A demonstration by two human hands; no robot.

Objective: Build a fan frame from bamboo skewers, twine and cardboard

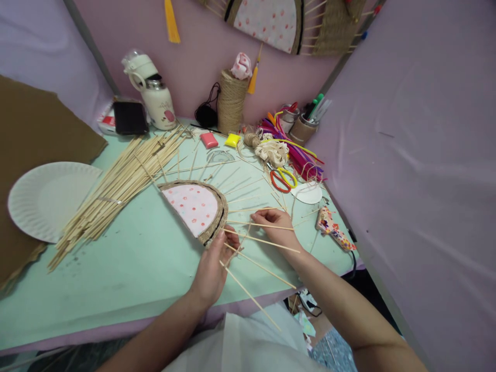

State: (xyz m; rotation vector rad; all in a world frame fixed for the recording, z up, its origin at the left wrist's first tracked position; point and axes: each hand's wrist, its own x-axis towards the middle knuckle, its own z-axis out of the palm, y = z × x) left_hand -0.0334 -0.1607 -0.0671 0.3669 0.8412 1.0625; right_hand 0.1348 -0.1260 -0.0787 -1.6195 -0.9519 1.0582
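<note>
A half-round craft piece (pixel 191 204), covered in white cloth with pink dots and edged with twine and a black line, lies tilted on the table. Thin wooden sticks (pixel 267 240) fan out from its curved rim. My left hand (pixel 213 266) grips the piece at its near lower corner, thumb on top and fingers behind the sticks. Between the sticks, my right hand (pixel 275 225) pinches a strand of twine (pixel 246 232), which runs down toward my left fingers. Some sticks pass over my right hand and partly cover it.
A bundle of sticks (pixel 120 191) and a paper plate (pixel 50 199) lie left. Behind stand a bottle (pixel 158 103) and a twine spool (pixel 231 103). Scissors (pixel 282 179), pipe cleaners (pixel 300 157) and a patterned glue gun (pixel 334 230) lie right. A similar piece (pixel 267 23) hangs on the wall.
</note>
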